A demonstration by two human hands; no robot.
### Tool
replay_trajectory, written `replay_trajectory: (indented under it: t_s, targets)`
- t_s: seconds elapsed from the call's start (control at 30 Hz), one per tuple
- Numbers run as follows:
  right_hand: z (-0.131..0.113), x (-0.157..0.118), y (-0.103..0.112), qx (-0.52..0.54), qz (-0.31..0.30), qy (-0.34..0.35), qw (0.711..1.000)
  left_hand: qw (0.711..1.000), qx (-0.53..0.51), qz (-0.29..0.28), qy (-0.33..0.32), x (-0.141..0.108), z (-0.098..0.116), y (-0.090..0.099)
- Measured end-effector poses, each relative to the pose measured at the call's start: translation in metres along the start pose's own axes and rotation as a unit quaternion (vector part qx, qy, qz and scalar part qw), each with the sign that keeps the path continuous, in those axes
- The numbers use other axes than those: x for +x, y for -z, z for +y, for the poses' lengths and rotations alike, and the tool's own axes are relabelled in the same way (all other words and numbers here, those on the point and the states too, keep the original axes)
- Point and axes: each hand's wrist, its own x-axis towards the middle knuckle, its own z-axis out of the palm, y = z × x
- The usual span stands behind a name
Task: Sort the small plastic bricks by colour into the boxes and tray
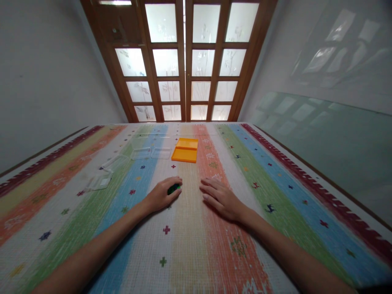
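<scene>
My left hand (163,194) rests on the striped cloth, its fingers wrapped round a small dark green object (174,188) that shows between thumb and fingertips. To its right, my right hand (221,199) lies palm down with the fingers stretched out and holds nothing. The two hands are apart. Beyond them, an orange case (185,154) lies opened flat on the cloth, touched by neither hand.
Several clear plastic boxes or lids (141,153) lie left of the orange case, one with a white piece (105,182) nearer me. The striped cloth (190,245) covers the table. Wood-framed glass doors (185,61) stand beyond, with walls at both sides.
</scene>
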Motion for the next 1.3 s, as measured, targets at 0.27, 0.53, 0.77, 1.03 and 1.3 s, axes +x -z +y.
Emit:
replay_trajectory:
  t_s: [0.27, 0.53, 0.77, 1.03, 1.3]
  targets:
    - [0.004, 0.002, 0.011, 0.026, 0.088, -0.005, 0.996, 0.998, -0.051, -0.032, -0.011, 0.008, 0.033, -0.025]
    - [0.009, 0.000, 0.016, 0.008, 0.123, -0.020, 0.992, 0.995, -0.088, -0.050, -0.013, 0.016, 0.051, -0.040]
    - [0.022, -0.001, 0.018, -0.013, 0.123, -0.037, 0.992, 0.994, -0.087, -0.044, -0.041, 0.015, 0.054, -0.045]
    - [0.023, -0.002, 0.023, -0.025, 0.126, -0.044, 0.991, 0.996, -0.034, -0.018, -0.076, 0.011, 0.060, -0.046]
    - [0.024, -0.003, 0.023, -0.041, 0.116, -0.033, 0.992, 0.984, 0.133, -0.006, 0.114, -0.004, 0.054, -0.049]
